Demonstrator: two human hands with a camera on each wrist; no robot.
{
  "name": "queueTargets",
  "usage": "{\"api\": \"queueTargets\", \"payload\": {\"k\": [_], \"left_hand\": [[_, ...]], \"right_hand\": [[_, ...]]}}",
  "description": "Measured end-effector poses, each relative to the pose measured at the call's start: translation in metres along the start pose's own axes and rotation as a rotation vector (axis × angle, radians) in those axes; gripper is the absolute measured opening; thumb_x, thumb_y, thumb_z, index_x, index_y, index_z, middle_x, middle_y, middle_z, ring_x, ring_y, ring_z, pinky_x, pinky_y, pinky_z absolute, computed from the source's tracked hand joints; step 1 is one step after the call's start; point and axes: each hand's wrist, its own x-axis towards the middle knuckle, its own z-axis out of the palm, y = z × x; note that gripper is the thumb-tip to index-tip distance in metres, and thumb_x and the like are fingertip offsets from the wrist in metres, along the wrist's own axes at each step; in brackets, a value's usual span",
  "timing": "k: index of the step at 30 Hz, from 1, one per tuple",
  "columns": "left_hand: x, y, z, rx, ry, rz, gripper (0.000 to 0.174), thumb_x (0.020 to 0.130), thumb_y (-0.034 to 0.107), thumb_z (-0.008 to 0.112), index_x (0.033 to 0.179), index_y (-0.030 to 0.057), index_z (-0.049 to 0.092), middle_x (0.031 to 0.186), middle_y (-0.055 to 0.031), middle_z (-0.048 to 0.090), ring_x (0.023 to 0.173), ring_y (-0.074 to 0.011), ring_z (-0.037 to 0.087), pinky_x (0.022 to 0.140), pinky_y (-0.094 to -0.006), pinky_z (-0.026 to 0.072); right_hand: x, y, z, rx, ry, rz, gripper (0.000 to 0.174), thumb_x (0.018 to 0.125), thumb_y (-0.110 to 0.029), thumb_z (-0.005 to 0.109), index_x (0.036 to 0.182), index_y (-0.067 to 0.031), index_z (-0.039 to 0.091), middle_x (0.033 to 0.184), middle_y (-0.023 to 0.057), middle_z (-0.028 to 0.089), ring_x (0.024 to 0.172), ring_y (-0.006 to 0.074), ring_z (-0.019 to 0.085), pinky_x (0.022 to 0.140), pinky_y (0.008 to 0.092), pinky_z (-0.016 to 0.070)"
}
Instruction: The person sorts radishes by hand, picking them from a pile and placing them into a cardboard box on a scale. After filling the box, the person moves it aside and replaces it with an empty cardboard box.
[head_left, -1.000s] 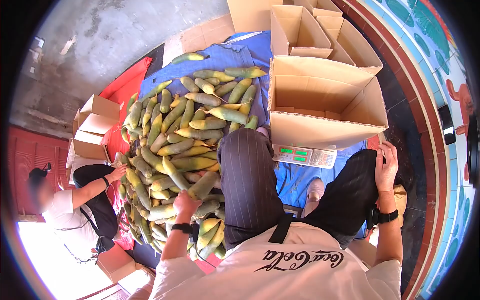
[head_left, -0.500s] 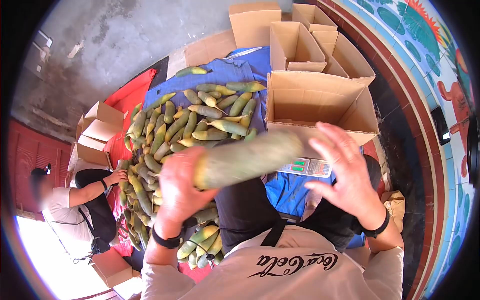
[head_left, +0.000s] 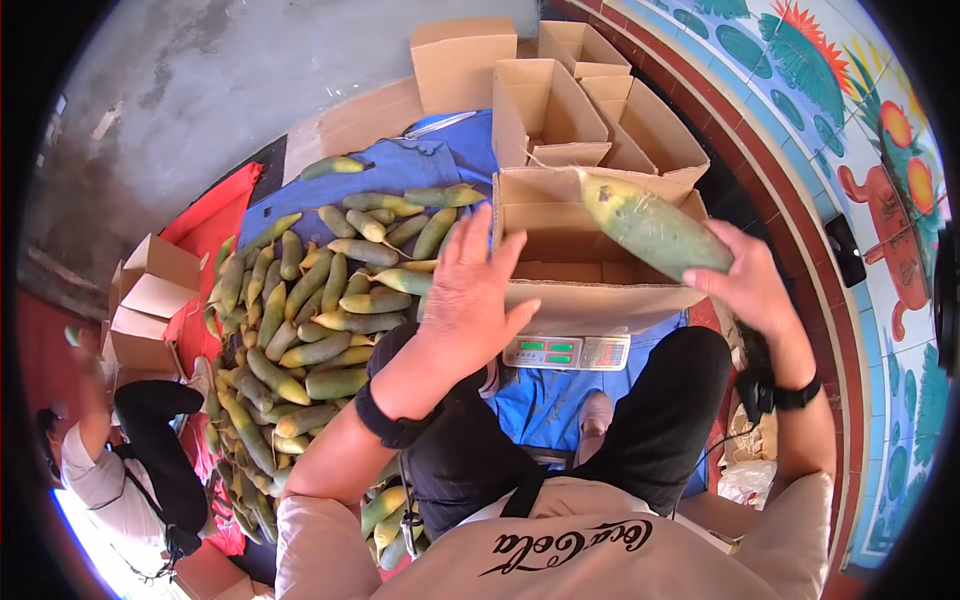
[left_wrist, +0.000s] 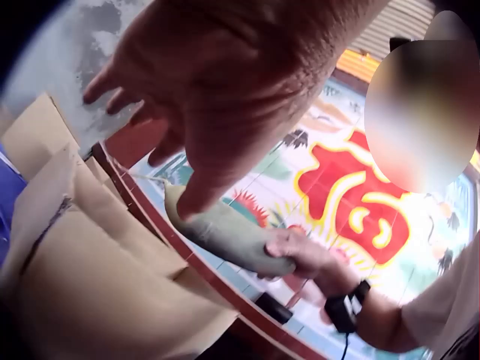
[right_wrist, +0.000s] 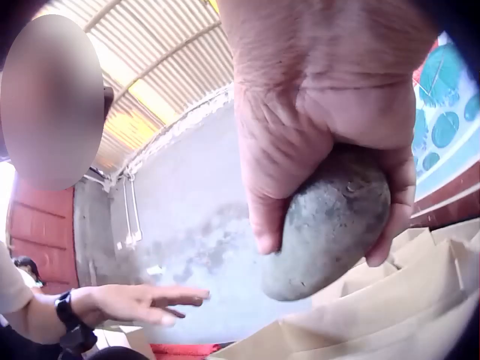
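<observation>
Head view is showing the right hand (head_left: 752,290) wrapping its fingers round one end of a long green-yellow fruit (head_left: 650,230) over the cardboard box (head_left: 600,300), while the left hand (head_left: 470,290) is hovering spread; the fruit is likely feeling firm, heavy and smooth, best gripped mid-body.

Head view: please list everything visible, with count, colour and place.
blue cloth: one, blue, on the floor
fruit pile: many, green and yellow, on the blue cloth
scale: one, white, between the legs
open box: one, brown, on the scale
held fruit: one, green with yellow tip, above the open box
spare boxes: about four, brown, behind the open box
second person: one, white shirt, lower left
left hand: one, open, raised beside the open box
right hand: one, grips the held fruit
</observation>
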Motion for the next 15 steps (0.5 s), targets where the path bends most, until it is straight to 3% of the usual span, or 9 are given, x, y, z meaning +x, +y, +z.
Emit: {"api": "queueTargets", "payload": {"k": [2,3,4,5,6,7,9,10,15], "left_hand": [[0.000,-0.010,0.025,0.018,-0.233,-0.049,0.063,0.077,0.029,0.071,0.130,0.0039,0.048,0.144,-0.0285,0.027,0.130,-0.0474,0.033,0.108,-0.0489,0.0299],[-0.001,-0.012,0.036,0.044,-0.311,-0.080,0.060,0.078,0.030,0.069,0.129,0.0037,0.049,0.145,-0.0284,0.026,0.129,-0.0485,0.033,0.108,-0.0491,0.0301],[-0.002,-0.013,0.043,0.035,-0.309,-0.081,0.060,0.078,0.030,0.069,0.129,0.0037,0.049,0.145,-0.0284,0.026,0.129,-0.0485,0.033,0.108,-0.0491,0.0301],[-0.004,-0.013,0.049,0.018,-0.375,-0.103,0.052,0.081,0.027,0.067,0.126,0.0044,0.051,0.141,-0.0264,0.033,0.127,-0.0453,0.038,0.107,-0.0493,0.0317],[-0.003,-0.015,0.055,0.000,-0.441,-0.125,0.044,0.084,0.024,0.064,0.122,0.0050,0.053,0.137,-0.0244,0.041,0.125,-0.0421,0.042,0.106,-0.0496,0.0333],[-0.002,-0.020,0.061,-0.007,-0.438,-0.130,0.044,0.084,0.024,0.064,0.122,0.0050,0.053,0.137,-0.0244,0.041,0.125,-0.0421,0.042,0.106,-0.0496,0.0333],[-0.002,-0.026,0.070,0.000,-0.710,0.035,0.027,0.088,0.016,0.057,0.114,0.0071,0.057,0.122,-0.0172,0.055,0.117,-0.0334,0.052,0.103,-0.0493,0.0370],[-0.007,-0.024,0.068,0.009,-0.585,0.038,0.020,0.087,0.011,0.054,0.106,0.0084,0.059,0.106,-0.0114,0.063,0.110,-0.0273,0.057,0.102,-0.0476,0.0380],[-0.004,-0.025,0.073,-0.038,-0.520,-0.007,0.016,0.079,0.005,0.056,0.095,0.0072,0.059,0.097,-0.0120,0.063,0.102,-0.0317,0.058,0.098,-0.0437,0.0411]], "right_hand": [[0.031,0.003,-0.012,-0.354,-0.075,0.049,0.051,0.067,-0.025,0.076,0.108,0.0006,0.061,0.086,0.0160,0.066,0.082,0.0265,0.066,0.078,0.0352,0.0487],[0.047,0.008,-0.011,-0.362,-0.076,0.052,0.051,0.067,-0.025,0.076,0.108,0.0006,0.061,0.086,0.0160,0.066,0.082,0.0265,0.066,0.078,0.0352,0.0487],[0.063,0.018,-0.006,-0.534,-0.196,0.038,0.052,0.067,-0.030,0.075,0.108,-0.0003,0.062,0.088,0.0167,0.067,0.084,0.0301,0.065,0.079,0.0374,0.0488],[0.079,0.028,0.001,-0.705,-0.319,0.021,0.054,0.067,-0.036,0.074,0.107,-0.0013,0.063,0.090,0.0175,0.067,0.086,0.0337,0.064,0.080,0.0397,0.0488],[0.095,0.040,0.011,-0.713,-0.323,0.021,0.054,0.067,-0.036,0.074,0.107,-0.0013,0.063,0.090,0.0175,0.067,0.086,0.0337,0.064,0.080,0.0397,0.0488],[0.110,0.054,0.023,-0.795,-0.440,0.025,0.056,0.067,-0.040,0.073,0.108,-0.0026,0.063,0.092,0.0175,0.067,0.088,0.0342,0.064,0.081,0.0404,0.0488],[0.134,0.072,0.050,-0.876,-0.573,0.031,0.058,0.067,-0.043,0.072,0.108,-0.0039,0.064,0.094,0.0175,0.067,0.091,0.0348,0.064,0.082,0.0412,0.0488],[0.145,0.077,0.066,-0.940,-0.661,0.026,0.056,0.068,-0.043,0.073,0.108,-0.0048,0.064,0.096,0.0177,0.067,0.092,0.0344,0.063,0.083,0.0403,0.0490],[0.177,0.114,0.133,-0.904,-0.862,-0.019,0.051,0.072,-0.038,0.073,0.110,-0.0059,0.064,0.103,0.0172,0.066,0.094,0.0337,0.063,0.086,0.0395,0.0484]]}}
